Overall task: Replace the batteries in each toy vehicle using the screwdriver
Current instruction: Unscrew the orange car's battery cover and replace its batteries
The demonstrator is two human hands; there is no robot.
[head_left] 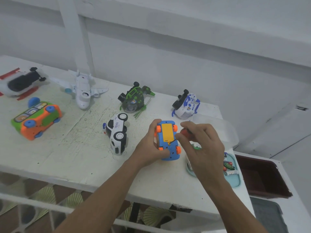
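Nearest: two bare forearms, reaching up from the bottom edge toward the blue toy car [168, 140].

Left hand [149, 147]: grips the car's left flank, thumb laid across its near end.

Right hand [202, 148]: just right of the car, fingers curled round the red handle of the screwdriver [184, 132].

Screwdriver: slants down and left, tip at the near edge of the car's yellow battery cover [167, 132].

Blue toy car: belly up, orange wheels uppermost, long axis running away from the camera, speaker holes at the near end. Held over the white table [75, 157]; contact with it cannot be told.

Right of the car: teal tray [237, 182] with batteries [229, 165], at the table's right edge.

Left of the car: police car [117, 133] on its side, near but apart.

Beyond the car: green vehicle [134, 98] and blue-and-white vehicle [186, 105], close to the wall.

Near-left of the car: open tabletop down to the front edge.
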